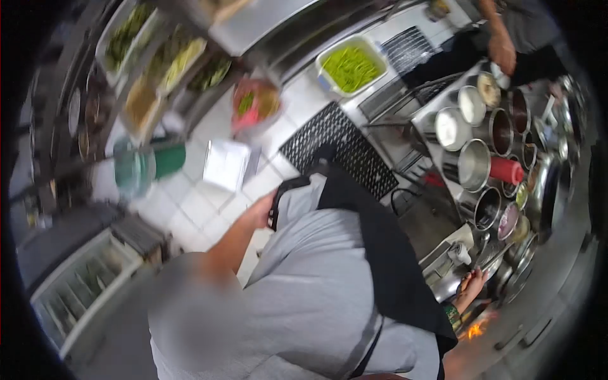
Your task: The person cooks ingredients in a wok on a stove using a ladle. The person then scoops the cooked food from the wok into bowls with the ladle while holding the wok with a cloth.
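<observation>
At the right, beside the stove, my right hand is closed around the handle of a metal utensil; a patterned green band is at its wrist. The utensil's far part is unclear among the pans. An orange flame burns just below that hand. My left hand rests by a black strap-like thing at the edge of the grey clothing, and its fingers are hidden. A metal tray with something white on it lies near the right hand.
Metal pots and a red bottle crowd the counter. A co-worker's hand is beyond them. A tub of green vegetables, a black mat and a white box are on the floor. Food containers line the left.
</observation>
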`<control>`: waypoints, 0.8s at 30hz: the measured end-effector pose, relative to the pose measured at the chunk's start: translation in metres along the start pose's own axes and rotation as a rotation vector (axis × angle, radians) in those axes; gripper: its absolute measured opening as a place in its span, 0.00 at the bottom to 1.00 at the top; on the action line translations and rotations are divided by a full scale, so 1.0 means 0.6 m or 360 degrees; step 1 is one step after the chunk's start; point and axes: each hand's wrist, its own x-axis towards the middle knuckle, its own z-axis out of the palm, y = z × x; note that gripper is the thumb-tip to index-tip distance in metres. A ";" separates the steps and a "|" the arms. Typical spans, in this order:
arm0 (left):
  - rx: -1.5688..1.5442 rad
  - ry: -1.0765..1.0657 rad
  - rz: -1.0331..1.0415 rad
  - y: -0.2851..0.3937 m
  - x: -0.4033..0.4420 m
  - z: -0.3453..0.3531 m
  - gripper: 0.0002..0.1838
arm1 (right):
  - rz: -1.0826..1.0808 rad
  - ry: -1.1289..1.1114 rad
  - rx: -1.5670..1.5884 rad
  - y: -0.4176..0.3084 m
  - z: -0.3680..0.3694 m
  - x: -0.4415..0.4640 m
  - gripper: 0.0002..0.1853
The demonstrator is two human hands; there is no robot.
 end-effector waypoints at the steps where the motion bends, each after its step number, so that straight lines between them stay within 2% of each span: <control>1: 0.0025 0.0024 -0.0007 0.031 -0.080 0.052 0.43 | -0.0003 -0.0005 0.0000 -0.002 -0.001 0.003 0.34; 4: 0.0122 0.0007 0.0037 0.007 -0.055 0.053 0.33 | -0.0070 -0.0042 -0.0101 0.017 -0.044 0.057 0.33; 6: -0.0072 0.0050 0.0205 -0.020 -0.030 0.062 0.33 | -0.0050 -0.0072 -0.0080 -0.014 -0.021 0.013 0.32; 7: -0.0180 0.0024 0.0302 -0.049 0.021 0.059 0.33 | -0.0039 -0.0117 -0.0026 -0.017 -0.032 0.021 0.24; 8: -0.0280 0.0004 0.0400 -0.072 0.047 0.060 0.33 | 0.0005 -0.0168 -0.0018 -0.022 -0.053 0.034 0.21; 11: -0.0743 0.0106 0.0509 -0.111 0.029 0.147 0.32 | 0.0059 -0.0272 -0.0024 -0.014 -0.125 0.099 0.09; 14: -0.0800 0.0106 0.0752 -0.196 0.093 0.168 0.30 | 0.0003 -0.0235 -0.0073 -0.007 -0.131 0.107 0.10; 15: -0.0769 0.0104 0.0849 -0.218 0.116 0.163 0.29 | -0.0080 -0.0052 -0.0027 -0.037 -0.066 0.022 0.19; 16: -0.0813 0.0144 0.0792 -0.233 0.133 0.156 0.28 | -0.0058 -0.0073 -0.0067 -0.037 -0.053 0.016 0.23; 18: -0.0883 0.0204 0.0664 -0.252 0.150 0.155 0.26 | -0.0020 -0.0089 -0.0144 -0.032 -0.066 0.017 0.31; 19: -0.0641 0.0330 0.0840 -0.256 0.143 0.159 0.26 | -0.0048 -0.0099 -0.0111 -0.010 -0.091 0.047 0.37; 20: -0.0547 0.0273 0.0925 -0.255 0.139 0.157 0.28 | -0.0039 -0.0154 -0.0117 -0.008 -0.107 0.046 0.36; 22: -0.0508 0.0414 0.0843 -0.191 0.056 0.209 0.32 | 0.0004 -0.0124 0.0063 -0.014 -0.109 0.011 0.36; 24: -0.0637 0.0238 0.0775 -0.177 0.128 0.146 0.37 | -0.0127 -0.0183 0.0196 0.036 -0.116 0.028 0.36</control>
